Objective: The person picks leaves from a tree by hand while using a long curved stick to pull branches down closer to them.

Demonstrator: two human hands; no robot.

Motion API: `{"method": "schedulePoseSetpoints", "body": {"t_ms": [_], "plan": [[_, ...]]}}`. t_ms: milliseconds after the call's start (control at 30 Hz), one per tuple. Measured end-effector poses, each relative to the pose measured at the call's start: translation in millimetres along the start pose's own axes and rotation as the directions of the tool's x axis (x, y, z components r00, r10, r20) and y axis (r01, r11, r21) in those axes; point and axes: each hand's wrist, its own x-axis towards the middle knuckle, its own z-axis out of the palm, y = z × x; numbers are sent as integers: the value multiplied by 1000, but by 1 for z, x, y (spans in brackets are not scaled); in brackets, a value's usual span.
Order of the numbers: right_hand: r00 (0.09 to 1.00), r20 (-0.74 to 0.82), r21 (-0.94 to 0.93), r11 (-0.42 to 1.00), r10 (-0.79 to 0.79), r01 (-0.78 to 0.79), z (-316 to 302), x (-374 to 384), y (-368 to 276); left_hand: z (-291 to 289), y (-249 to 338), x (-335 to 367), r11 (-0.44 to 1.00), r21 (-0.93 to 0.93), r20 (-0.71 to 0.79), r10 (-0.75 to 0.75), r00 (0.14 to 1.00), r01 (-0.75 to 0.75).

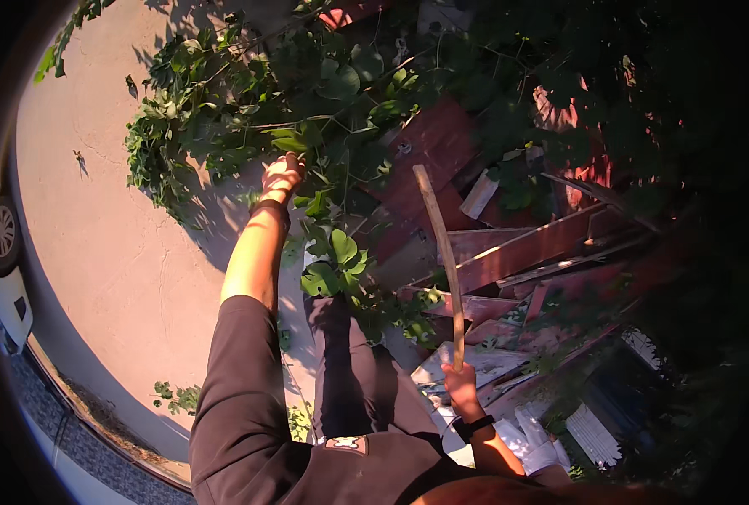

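Observation:
My left arm stretches forward, and my left hand (284, 175) is closed among the stems of a leafy green vine (223, 114). The exact spot of its grip is partly hidden by leaves and shadow. Lower down on the right, my right hand (460, 391) is wrapped round the bottom end of a long, slightly bent wooden stick (447, 261). The stick points up and away from me, its far end free above the reddish boards (429, 139). More broad vine leaves (341, 265) hang just in front of my legs.
Broken red planks (543, 244) lie heaped at the right, some jutting out. Pale slabs and scraps (539, 442) sit near my right forearm. Concrete ground (139, 278) spreads to the left, with a parked car's wheel (4, 231) at the far left edge. Deep shade covers the right.

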Motion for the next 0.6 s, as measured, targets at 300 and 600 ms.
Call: {"method": "schedulePoseSetpoints", "body": {"t_ms": [300,600], "plan": [[958,-20,-88,955,-286,283,-9,-39,-62,-117,23,-48,947,113,-326,320,889,-300],[905,-45,-62,905,-423,421,-42,-62,-78,-138,114,-119,945,42,-293,323,900,-325]]}}
